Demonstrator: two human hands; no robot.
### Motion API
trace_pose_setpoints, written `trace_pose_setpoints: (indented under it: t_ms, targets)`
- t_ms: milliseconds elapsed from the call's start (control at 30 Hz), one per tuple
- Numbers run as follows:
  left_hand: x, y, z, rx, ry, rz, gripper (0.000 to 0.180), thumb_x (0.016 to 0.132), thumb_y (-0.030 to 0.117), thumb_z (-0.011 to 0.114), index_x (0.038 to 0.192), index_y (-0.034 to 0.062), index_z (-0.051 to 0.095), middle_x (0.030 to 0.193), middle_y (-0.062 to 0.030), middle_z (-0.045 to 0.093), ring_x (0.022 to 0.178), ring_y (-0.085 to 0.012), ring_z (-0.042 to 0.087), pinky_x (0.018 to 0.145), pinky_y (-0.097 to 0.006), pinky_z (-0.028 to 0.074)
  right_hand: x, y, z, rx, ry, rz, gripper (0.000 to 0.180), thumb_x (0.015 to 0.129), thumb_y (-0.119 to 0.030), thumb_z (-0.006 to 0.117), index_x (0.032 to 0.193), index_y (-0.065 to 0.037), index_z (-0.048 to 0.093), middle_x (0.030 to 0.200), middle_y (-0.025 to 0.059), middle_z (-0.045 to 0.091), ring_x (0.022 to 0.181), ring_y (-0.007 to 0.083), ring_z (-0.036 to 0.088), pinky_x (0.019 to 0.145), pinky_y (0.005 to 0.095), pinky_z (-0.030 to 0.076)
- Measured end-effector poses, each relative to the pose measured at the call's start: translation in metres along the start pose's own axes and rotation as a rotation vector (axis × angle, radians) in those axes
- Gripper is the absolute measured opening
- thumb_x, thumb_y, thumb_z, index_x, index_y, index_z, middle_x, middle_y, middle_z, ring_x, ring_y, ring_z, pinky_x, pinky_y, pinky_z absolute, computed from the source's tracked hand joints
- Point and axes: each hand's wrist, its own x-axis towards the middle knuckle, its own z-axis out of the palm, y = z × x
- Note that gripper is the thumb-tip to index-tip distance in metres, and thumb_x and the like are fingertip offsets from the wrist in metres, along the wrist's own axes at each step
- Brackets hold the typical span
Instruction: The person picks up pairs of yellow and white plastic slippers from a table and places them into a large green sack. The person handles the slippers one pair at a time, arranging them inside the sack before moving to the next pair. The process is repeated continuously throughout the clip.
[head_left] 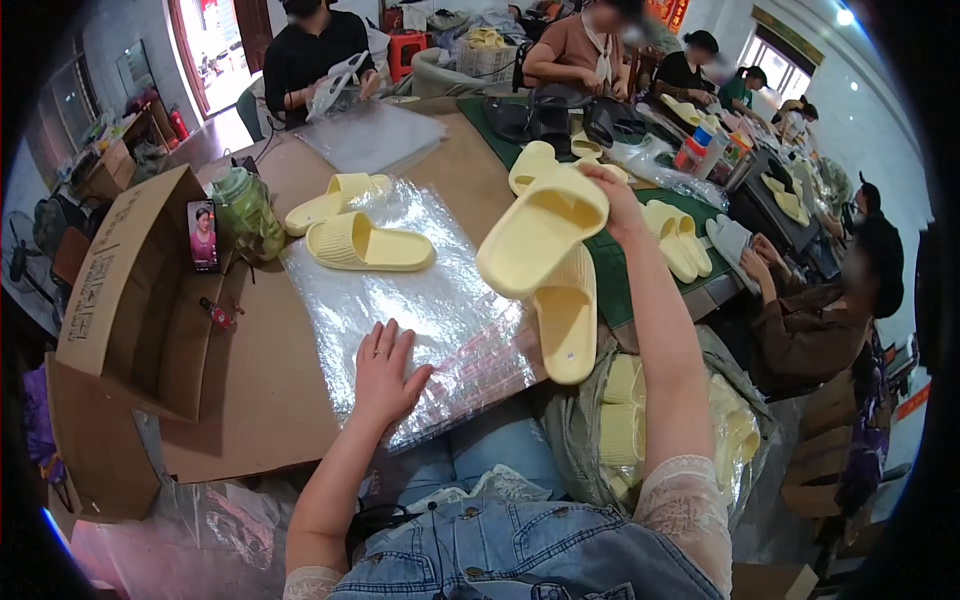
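Observation:
My right hand (612, 200) grips a pair of pale yellow slide slippers (535, 235) above the right part of the table. One slipper overlaps the other, which hangs lower with its sole end down. My left hand (388, 372) lies flat with fingers spread on a stack of clear plastic bags (360, 310). Beyond it, a yellow slipper (370, 244) rests on the bags, with another slipper (325, 205) just behind it. My right fingers are partly hidden by the slipper they hold.
An open cardboard box (130, 300) stands at the left, beside a phone (203, 237) and a green jar (245, 210). A sack of yellow slippers (622, 420) sits below the table's right edge. Co-workers surround the far tables, with black slippers (550, 118) and more plastic sheets (375, 135).

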Motion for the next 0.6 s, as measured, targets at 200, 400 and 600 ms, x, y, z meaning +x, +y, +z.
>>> trace_pose_setpoints:
  t_ms: [200, 400, 600]
  targets:
    - [-0.001, 0.0, 0.0, 0.016, 0.005, 0.011, 0.06, 0.083, 0.042, 0.063, 0.129, 0.0044, 0.053, 0.142, -0.022, 0.041, 0.134, -0.0407, 0.033, 0.111, -0.051, 0.024, -0.015, 0.031, -0.006, -0.414, -0.075, 0.07, 0.029, 0.09, -0.01, 0.058, 0.117, -0.002, 0.065, 0.107, 0.0033, 0.066, 0.099, 0.0113, 0.059, 0.09, 0.0262, 0.045]
    - [-0.002, 0.0, -0.001, 0.01, -0.001, -0.012, 0.06, 0.084, 0.044, 0.061, 0.129, 0.0049, 0.053, 0.142, -0.0225, 0.042, 0.134, -0.041, 0.032, 0.111, -0.051, 0.024, -0.019, 0.032, 0.036, -0.272, -0.279, 0.154, 0.031, 0.09, -0.013, 0.061, 0.119, -0.002, 0.064, 0.112, 0.005, 0.064, 0.101, 0.0125, 0.059, 0.09, 0.0279, 0.047]
    - [0.003, 0.004, 0.001, -0.007, -0.011, 0.013, 0.06, 0.083, 0.044, 0.063, 0.128, 0.0051, 0.054, 0.142, -0.0221, 0.042, 0.134, -0.041, 0.033, 0.11, -0.051, 0.025, -0.027, 0.058, 0.078, -0.819, 0.101, -0.454, 0.03, 0.083, -0.018, 0.066, 0.108, -0.001, 0.066, 0.11, 0.0178, 0.064, 0.102, 0.0281, 0.062, 0.088, 0.0337, 0.049]
